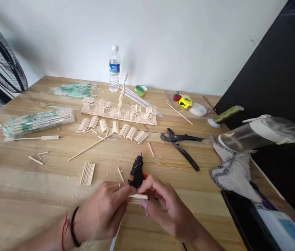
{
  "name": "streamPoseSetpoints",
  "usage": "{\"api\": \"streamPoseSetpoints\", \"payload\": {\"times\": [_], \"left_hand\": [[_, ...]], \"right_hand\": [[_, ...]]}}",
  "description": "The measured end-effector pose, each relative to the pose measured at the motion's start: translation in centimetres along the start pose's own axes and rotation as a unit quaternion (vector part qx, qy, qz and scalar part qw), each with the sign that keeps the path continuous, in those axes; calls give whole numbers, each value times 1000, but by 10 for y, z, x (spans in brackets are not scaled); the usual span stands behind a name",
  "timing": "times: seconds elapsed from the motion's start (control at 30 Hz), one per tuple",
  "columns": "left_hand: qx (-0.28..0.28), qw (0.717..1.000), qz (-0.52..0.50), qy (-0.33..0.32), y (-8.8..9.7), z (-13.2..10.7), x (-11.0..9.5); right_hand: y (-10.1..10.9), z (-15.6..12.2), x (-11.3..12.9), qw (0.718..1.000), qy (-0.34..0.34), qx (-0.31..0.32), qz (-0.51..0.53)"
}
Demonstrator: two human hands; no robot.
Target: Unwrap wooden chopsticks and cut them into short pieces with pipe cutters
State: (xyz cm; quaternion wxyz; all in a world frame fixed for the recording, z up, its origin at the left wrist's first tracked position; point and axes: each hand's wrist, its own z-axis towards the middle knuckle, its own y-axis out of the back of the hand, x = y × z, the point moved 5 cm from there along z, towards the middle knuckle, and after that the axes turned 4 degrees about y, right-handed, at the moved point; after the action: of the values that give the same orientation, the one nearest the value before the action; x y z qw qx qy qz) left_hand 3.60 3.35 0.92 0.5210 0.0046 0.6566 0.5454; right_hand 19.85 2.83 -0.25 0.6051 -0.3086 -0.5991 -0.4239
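Observation:
Between my hands is a small bundle of short wooden sticks (139, 197), laid side by side. My left hand (107, 207) pinches its left end, and my right hand (161, 209) grips the right end with thumb and fingers. Just beyond my fingertips a black hot glue gun (137, 170) rests on the table, nozzle pointing away. A finished-looking flat stick panel (87, 173) lies to the left. Farther back, several smaller stick panels (115, 127) form a row before a long stick model (137, 116) with a tall twisted post (122, 94).
Black pliers (180, 144) lie right of the glue gun. A water bottle (114, 69) stands by the wall. Wrapped stick packs (40, 120) are at left, near a fan (1, 52). On the right are a cloth (232, 170), a clear tumbler (246, 136) and a phone (241, 216).

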Motion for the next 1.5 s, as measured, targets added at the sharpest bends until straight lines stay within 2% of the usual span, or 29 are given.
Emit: {"api": "streamPoseSetpoints", "payload": {"times": [0.5,0.77,1.07,1.23,1.37,1.5], "left_hand": [[-33,999,3,-3,4,-1,1],[-110,993,-17,-29,17,0,-2],[-116,993,-26,10,17,-1,3],[-140,988,-60,37,22,-2,4],[-135,984,-97,68,23,1,6],[-134,983,-100,69,23,2,6]], "right_hand": [[2,-2,-3,999,-11,-34,22],[4,-1,-7,996,-10,-71,48],[7,2,-5,995,-22,-80,50],[7,1,-6,995,-21,-75,67],[7,0,-7,994,-27,-70,77],[7,1,-5,995,-19,-70,72]]}}
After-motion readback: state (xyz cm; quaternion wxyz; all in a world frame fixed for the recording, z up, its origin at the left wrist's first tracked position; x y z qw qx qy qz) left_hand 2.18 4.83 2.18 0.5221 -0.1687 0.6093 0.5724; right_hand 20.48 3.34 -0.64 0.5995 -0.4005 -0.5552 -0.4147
